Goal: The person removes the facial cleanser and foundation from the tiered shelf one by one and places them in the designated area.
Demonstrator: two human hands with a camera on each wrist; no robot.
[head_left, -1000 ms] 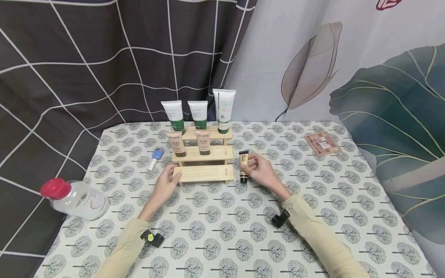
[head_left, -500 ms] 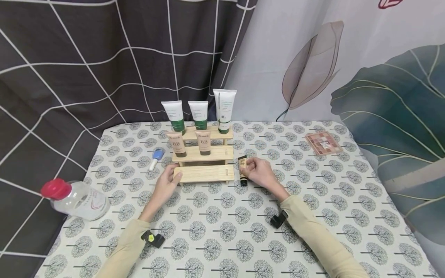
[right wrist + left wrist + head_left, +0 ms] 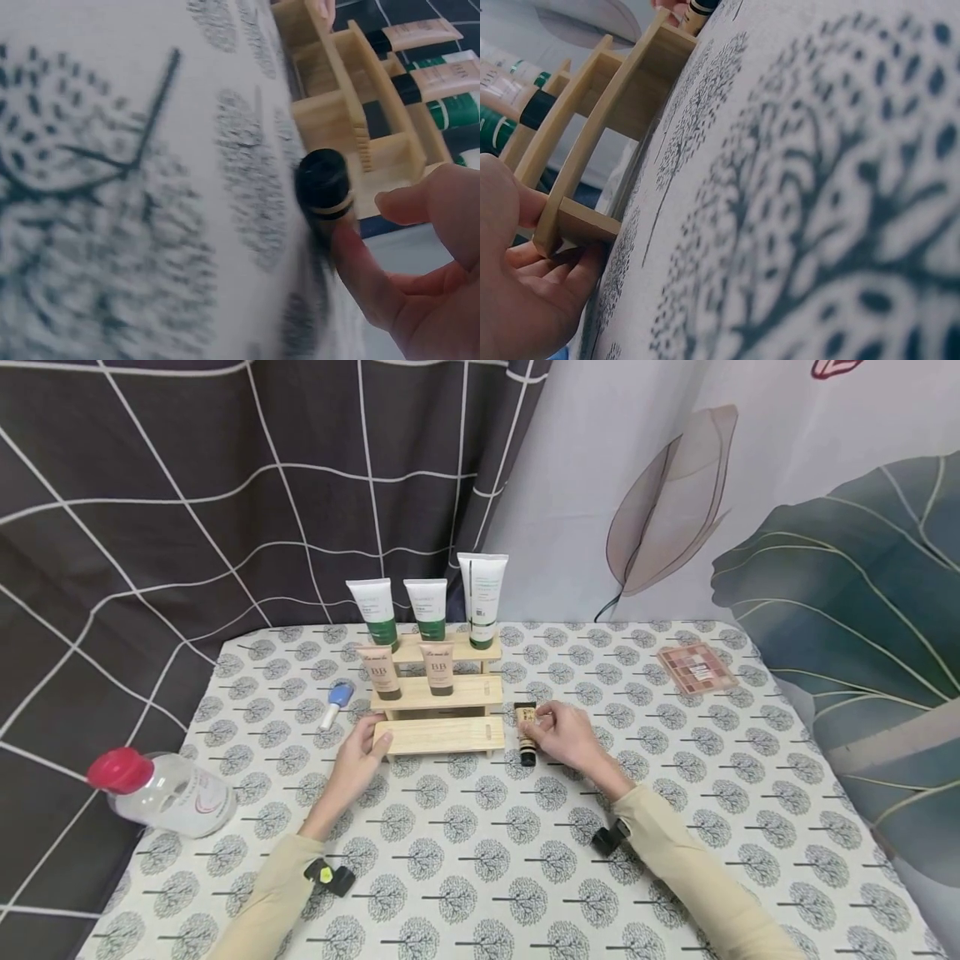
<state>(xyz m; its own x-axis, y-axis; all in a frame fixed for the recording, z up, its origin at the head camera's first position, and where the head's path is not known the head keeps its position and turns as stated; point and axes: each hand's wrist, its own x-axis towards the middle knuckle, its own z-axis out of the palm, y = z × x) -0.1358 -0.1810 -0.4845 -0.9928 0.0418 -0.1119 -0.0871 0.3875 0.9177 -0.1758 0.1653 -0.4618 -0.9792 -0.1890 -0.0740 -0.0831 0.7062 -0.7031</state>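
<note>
A three-tier wooden display stand (image 3: 450,737) sits mid-table. My left hand (image 3: 358,758) grips the left end of its lowest shelf; in the left wrist view my hand (image 3: 544,300) has the shelf's edge between thumb and fingers. Just right of the stand, my right hand (image 3: 570,739) pinches a small gold-and-black cosmetic tube (image 3: 527,735), its black cap toward me. The tube's cap (image 3: 324,180) faces the camera in the right wrist view, low over the cloth, with a finger against the tube. White-and-green tubes (image 3: 425,610) stand on the top tier, pinkish BB cream tubes (image 3: 438,668) on the middle one.
A blue-and-white small bottle (image 3: 339,695) lies left of the stand. Further left is a clear bottle (image 3: 183,793) with a red cap. An eyeshadow palette (image 3: 697,670) lies at the back right. A tree-print cloth (image 3: 525,893) covers the table; curtains hang behind.
My right hand has brought the small gold-and-black tube slightly toward me, beside the stand. The left hand holds its place on the lowest shelf.
</note>
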